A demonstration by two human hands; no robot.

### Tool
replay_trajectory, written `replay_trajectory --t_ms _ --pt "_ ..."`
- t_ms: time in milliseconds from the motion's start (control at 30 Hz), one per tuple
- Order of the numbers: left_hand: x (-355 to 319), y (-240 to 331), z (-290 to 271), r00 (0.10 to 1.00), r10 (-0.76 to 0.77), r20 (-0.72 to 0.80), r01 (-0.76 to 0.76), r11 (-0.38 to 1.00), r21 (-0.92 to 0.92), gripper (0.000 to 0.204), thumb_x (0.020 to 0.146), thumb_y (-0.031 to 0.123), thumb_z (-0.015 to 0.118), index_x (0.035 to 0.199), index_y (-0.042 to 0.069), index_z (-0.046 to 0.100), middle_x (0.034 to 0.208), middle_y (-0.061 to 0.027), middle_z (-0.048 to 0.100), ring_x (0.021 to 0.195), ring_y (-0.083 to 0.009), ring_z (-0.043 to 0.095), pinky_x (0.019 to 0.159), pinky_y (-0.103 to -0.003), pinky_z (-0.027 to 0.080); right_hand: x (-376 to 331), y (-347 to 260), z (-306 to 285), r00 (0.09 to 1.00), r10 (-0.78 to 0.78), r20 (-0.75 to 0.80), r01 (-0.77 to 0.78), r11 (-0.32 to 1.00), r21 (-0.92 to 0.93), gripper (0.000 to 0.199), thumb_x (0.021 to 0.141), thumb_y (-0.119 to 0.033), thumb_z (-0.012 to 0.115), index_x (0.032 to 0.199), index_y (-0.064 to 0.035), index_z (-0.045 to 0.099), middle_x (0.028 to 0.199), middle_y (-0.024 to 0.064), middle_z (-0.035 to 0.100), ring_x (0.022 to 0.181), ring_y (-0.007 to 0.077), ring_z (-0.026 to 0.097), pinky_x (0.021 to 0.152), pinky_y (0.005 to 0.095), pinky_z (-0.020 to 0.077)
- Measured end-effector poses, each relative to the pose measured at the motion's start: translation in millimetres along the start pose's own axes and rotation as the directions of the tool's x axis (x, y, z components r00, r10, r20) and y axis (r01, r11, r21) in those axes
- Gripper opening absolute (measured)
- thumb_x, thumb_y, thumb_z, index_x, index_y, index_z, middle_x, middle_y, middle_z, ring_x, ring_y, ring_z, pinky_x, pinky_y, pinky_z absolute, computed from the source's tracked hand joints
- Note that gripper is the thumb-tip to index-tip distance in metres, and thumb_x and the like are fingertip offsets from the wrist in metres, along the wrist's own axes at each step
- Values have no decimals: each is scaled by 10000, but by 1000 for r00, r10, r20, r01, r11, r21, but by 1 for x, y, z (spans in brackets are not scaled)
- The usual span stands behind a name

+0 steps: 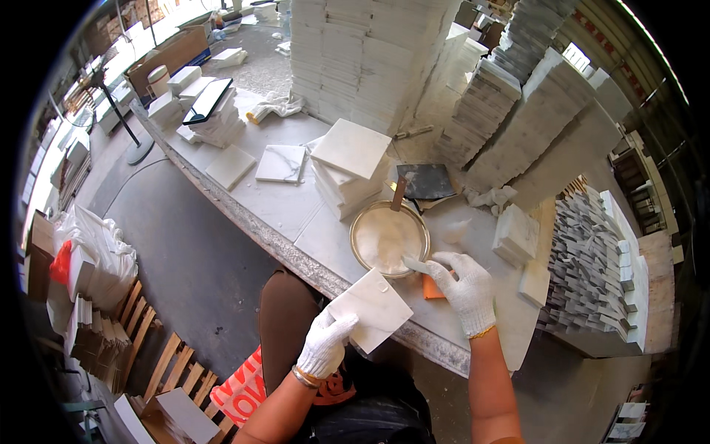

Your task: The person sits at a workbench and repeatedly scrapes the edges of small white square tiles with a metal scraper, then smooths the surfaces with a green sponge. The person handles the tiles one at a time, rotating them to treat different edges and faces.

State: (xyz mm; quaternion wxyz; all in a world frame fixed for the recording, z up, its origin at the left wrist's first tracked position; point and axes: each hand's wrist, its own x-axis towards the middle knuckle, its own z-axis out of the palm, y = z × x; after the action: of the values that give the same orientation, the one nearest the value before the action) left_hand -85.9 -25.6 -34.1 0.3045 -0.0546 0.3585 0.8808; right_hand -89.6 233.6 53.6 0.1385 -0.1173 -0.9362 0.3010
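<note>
My left hand (325,342), in a white glove, holds a square white marble tile (373,307) by its near corner, tilted over the front edge of the worktable (281,207). My right hand (464,285), also gloved, grips a small scraper (416,264) whose tip dips into a round metal tin of white paste (388,238). An orange object (431,288) lies on the table under my right hand. A wooden-handled tool (399,194) leans in the far side of the tin.
A short stack of white tiles (347,174) stands behind the tin, with single tiles (281,163) to its left. Tall tile stacks (362,52) rise at the back. Grey strip tiles (592,259) lie at right. A dark trowel plate (425,181), wooden pallets (140,340) on the floor.
</note>
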Motion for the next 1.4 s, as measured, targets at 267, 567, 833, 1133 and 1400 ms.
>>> replay_trajectory --t_ms 267,567,833,1133,1400 --pt "27 79 44 973 229 38 -226 893 388 519 896 159 738 1348 -43 580 1049 -59 698 821 -130 632 725 -278 504 11 -9 18 974 46 221 -35 998 -51 274 909 -352 658 1075 -156 752 1004 111 741 900 303 704 778 406 550" --pt "49 101 65 776 492 396 -518 137 844 449 901 132 729 1308 -24 621 1001 -107 733 800 -137 688 725 -287 548 4 -16 3 985 -60 162 82 988 -128 220 908 -214 653 1105 -179 746 1018 104 740 938 316 694 810 407 553" --pt "-3 32 20 999 -23 27 21 998 58 471 930 122 693 1348 -56 569 1186 -122 683 1052 -199 667 915 -317 538 -75 8 -25 994 21 -106 -14 998 62 280 854 -91 758 1132 -69 741 1054 161 741 913 321 714 808 359 562" --pt "-15 -46 6 974 -223 37 217 970 111 434 942 189 686 1315 -10 590 1138 -71 699 952 -147 680 777 -278 541 -148 39 -19 999 35 -35 -46 925 -376 208 870 -200 716 1067 -132 732 922 80 735 820 290 685 733 413 550" --pt "-15 -47 13 975 -216 41 194 933 304 471 953 238 698 1330 -14 570 1150 -63 698 942 -121 679 755 -250 541 -147 44 -22 997 14 -72 -40 928 -369 114 860 -251 717 894 -143 733 783 104 660 727 313 647 637 447 507"
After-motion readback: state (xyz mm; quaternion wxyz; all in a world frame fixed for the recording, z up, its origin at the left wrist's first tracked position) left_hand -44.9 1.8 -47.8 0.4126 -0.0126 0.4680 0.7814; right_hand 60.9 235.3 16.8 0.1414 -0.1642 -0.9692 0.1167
